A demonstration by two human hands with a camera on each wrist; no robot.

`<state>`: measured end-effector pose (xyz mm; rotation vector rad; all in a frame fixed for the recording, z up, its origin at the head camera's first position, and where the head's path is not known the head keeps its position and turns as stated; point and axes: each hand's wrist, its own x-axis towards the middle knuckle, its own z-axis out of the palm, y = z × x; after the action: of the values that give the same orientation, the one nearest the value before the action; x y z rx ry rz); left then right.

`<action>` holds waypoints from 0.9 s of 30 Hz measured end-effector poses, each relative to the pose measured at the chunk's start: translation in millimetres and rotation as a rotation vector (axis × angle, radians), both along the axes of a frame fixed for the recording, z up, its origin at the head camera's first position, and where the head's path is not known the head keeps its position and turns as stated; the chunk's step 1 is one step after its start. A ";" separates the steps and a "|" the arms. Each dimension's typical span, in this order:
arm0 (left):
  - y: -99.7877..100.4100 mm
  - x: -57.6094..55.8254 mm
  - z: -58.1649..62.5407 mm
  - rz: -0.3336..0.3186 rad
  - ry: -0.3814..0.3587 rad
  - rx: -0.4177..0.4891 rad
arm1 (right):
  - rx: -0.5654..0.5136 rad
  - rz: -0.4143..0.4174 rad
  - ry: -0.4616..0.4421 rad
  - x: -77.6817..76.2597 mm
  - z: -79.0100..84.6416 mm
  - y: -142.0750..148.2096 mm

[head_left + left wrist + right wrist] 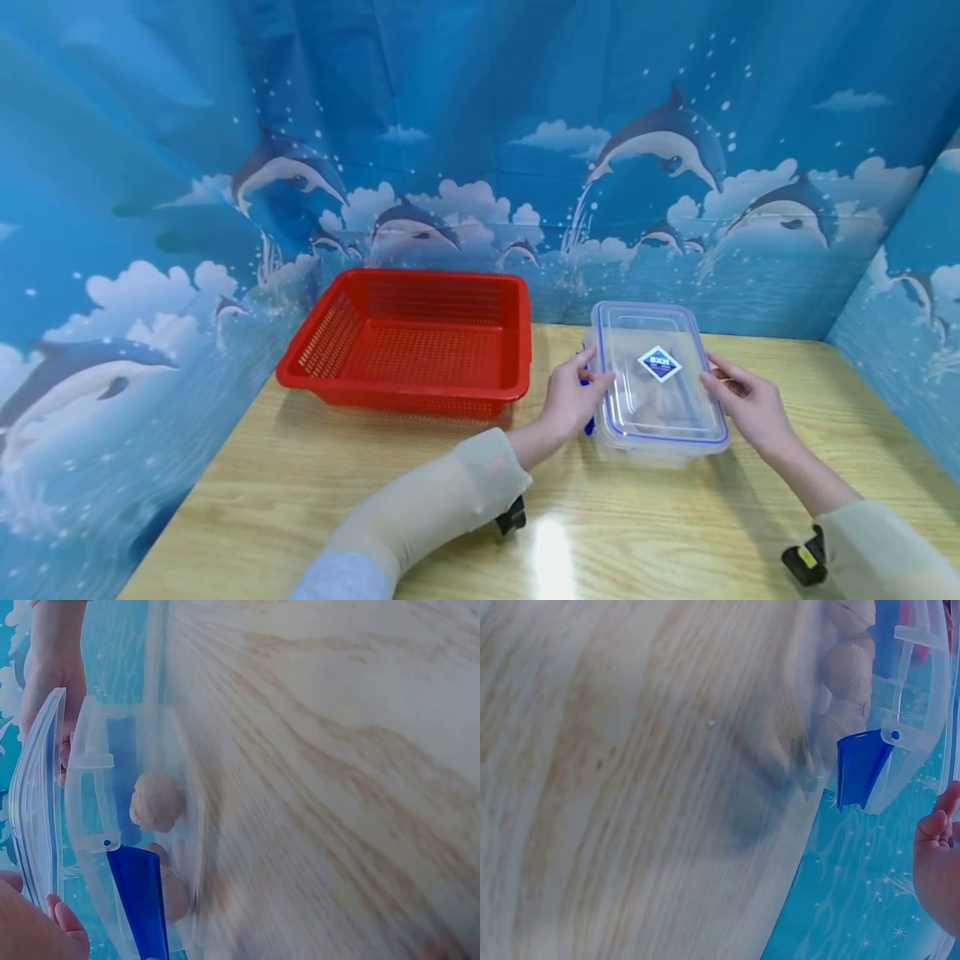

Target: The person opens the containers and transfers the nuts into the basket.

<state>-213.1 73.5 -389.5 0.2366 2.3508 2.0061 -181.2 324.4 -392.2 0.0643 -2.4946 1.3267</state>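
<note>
A clear plastic lid (678,408) with a blue seal line and a diamond label is held over a clear food container (652,454). My left hand (572,398) pinches the lid's left edge, while my right hand (752,407) pinches the right edge. From the left wrist view, a gap shows between the lid (36,802) and the container's rim (79,802). A blue latch (142,896) hangs unfastened there, as does another blue latch (861,766) in the right wrist view. Several pale brown, roundish lumps (849,671) sit inside the container, seen through its wall.
A red perforated plastic basket (427,354) stands on the wooden table (420,500), left of the container. Behind the table hangs a blue curtain (465,125) printed with dolphins, which also covers both sides.
</note>
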 end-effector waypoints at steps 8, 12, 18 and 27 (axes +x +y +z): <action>-3.1 -1.4 3.4 -0.014 0.050 -0.013 | -0.040 -0.002 -0.008 1.2 9.0 -2.3; -4.5 -1.3 5.7 -0.034 0.066 -0.019 | -0.055 0.004 -0.014 2.9 14.6 -2.5; -7.6 -1.8 8.7 -0.092 0.166 -0.048 | -0.104 0.020 -0.020 5.4 20.6 2.0; -11.1 -3.0 15.2 -0.199 0.281 -0.129 | -0.131 0.042 -0.001 9.4 28.1 6.3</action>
<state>-216.1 62.4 -374.3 0.7596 2.4838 1.8250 -171.8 330.7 -364.1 0.0863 -2.4130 1.5044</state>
